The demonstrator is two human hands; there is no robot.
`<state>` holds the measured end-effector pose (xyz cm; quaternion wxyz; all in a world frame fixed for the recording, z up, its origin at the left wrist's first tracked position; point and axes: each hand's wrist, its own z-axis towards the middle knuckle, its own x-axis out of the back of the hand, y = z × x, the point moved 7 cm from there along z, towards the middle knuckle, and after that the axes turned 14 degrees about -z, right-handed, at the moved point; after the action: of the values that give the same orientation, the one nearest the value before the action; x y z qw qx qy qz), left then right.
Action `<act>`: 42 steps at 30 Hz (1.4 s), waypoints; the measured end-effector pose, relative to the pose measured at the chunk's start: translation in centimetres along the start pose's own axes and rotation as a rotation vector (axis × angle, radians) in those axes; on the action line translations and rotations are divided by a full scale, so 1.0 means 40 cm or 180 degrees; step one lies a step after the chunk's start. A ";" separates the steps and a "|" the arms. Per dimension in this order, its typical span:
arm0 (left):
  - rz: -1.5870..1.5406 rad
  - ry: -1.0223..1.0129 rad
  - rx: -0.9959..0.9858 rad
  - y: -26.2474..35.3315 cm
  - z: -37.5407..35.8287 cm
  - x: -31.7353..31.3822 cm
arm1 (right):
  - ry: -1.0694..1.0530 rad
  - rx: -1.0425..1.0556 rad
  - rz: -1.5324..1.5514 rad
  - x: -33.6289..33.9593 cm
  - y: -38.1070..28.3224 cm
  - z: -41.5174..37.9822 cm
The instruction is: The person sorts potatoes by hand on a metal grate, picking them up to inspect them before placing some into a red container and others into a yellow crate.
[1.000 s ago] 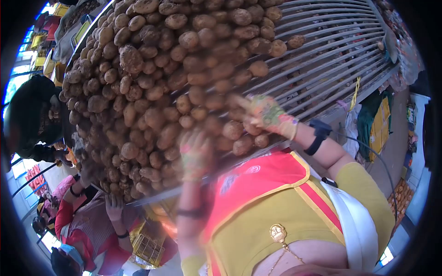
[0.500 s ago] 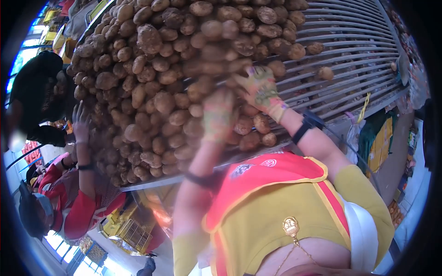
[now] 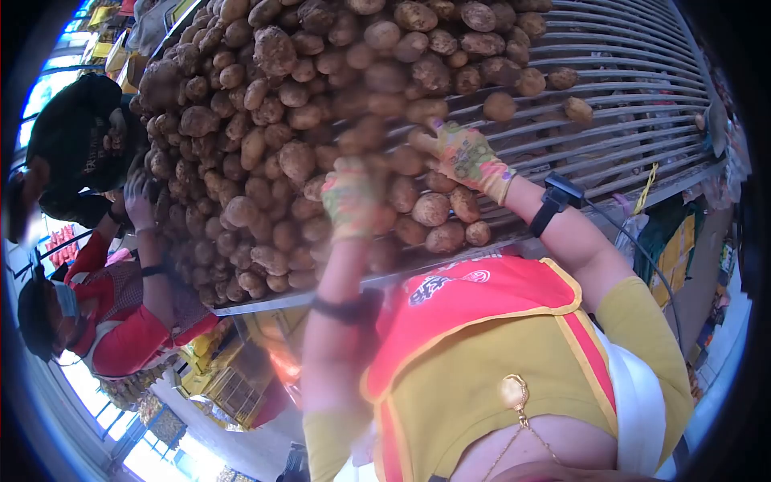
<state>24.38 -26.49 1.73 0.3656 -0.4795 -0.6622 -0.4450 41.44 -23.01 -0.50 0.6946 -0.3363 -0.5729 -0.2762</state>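
My left hand (image 3: 351, 199), in a patterned glove, is over the potatoes (image 3: 297, 161) at the middle of the heap. It is blurred, and its fingertips are hidden behind the back of the hand. To its right, my right hand (image 3: 470, 157) wears a matching glove and reaches left at the heap's edge, above the metal bars. Its fingers look spread apart, touching or close to a potato (image 3: 408, 160); no firm hold shows. Several brown, soil-marked potatoes, among them one larger potato (image 3: 431, 209), lie between my hands and the near edge.
A slatted metal rack (image 3: 626, 104) carries the heap, with a few loose potatoes (image 3: 578, 109) on its bars. Its metal edge (image 3: 265, 304) runs before my apron. At left are a co-worker's gloved hand (image 3: 140, 201) and another person in dark clothes (image 3: 76, 153). Yellow crates (image 3: 233, 394) stand below.
My left hand has shifted slightly left across the potatoes. My right hand has moved a little right and down. The co-worker's head is lower left, and the view has shifted slightly.
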 end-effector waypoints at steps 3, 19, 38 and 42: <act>0.0211 -0.0381 -0.0535 0.056 -0.007 0.008 | 0.0030 0.0246 -0.0142 0.001 -0.001 0.008; -0.3249 -0.1047 -0.0406 -0.053 -0.022 -0.038 | -0.0466 -0.0192 -0.0450 0.023 0.014 -0.007; -0.1681 0.0551 -0.0694 0.054 0.035 -0.121 | -0.0071 -0.1682 0.7154 -0.039 0.174 -0.271; -0.1142 -0.0328 -0.0468 0.111 0.108 -0.087 | -0.0736 -0.1895 0.5187 0.033 0.092 -0.198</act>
<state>29.35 -22.87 -1.85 0.2101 -0.4012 -0.7206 -0.5250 49.35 -26.91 -0.69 0.4966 -0.8343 -0.1251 0.2039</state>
